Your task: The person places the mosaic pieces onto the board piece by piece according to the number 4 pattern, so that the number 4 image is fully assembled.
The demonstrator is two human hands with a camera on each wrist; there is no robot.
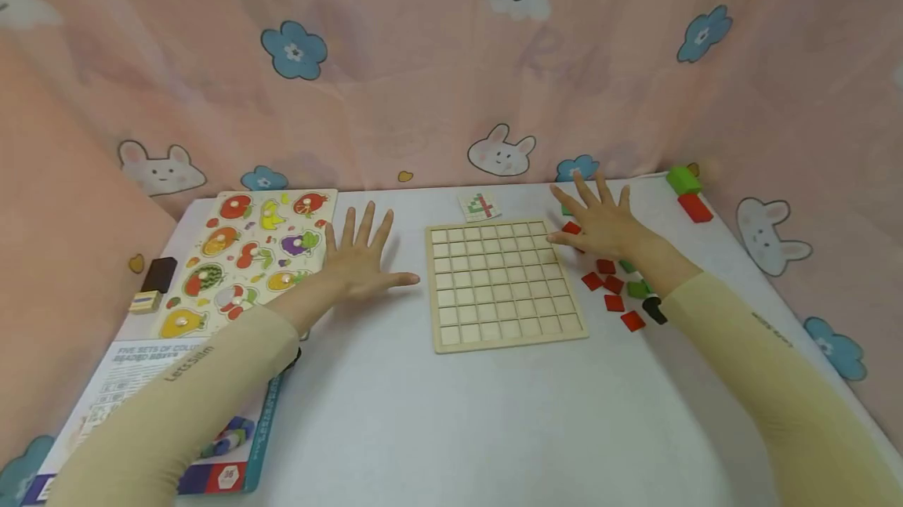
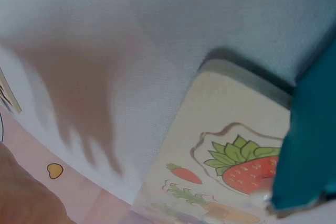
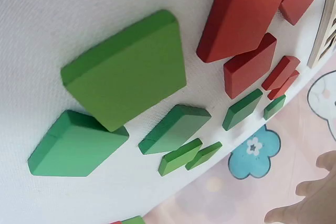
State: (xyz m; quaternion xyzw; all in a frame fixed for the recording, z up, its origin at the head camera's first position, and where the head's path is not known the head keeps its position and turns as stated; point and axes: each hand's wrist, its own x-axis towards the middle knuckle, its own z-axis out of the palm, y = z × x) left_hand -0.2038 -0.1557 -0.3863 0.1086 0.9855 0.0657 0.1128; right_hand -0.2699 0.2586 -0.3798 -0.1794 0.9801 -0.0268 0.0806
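Note:
An empty wooden grid board (image 1: 502,281) lies in the middle of the white table (image 1: 437,421). My left hand (image 1: 361,255) lies flat with fingers spread between the grid board and a fruit peg puzzle (image 1: 247,258). My right hand (image 1: 600,219) is spread flat over loose red tiles (image 1: 612,287) and green tiles (image 1: 638,288) right of the board. The right wrist view shows green tiles (image 3: 126,77) and red tiles (image 3: 239,17) close up, with fingertips (image 3: 310,198) at the lower right. A small pattern card (image 1: 480,206) lies behind the board.
A printed box (image 1: 134,382) lies at the front left under my left sleeve. Two small blocks (image 1: 151,284) sit at the left table edge. A green block (image 1: 682,179) and a red block (image 1: 694,208) sit at the far right. A pink cartoon curtain (image 1: 437,76) surrounds the table.

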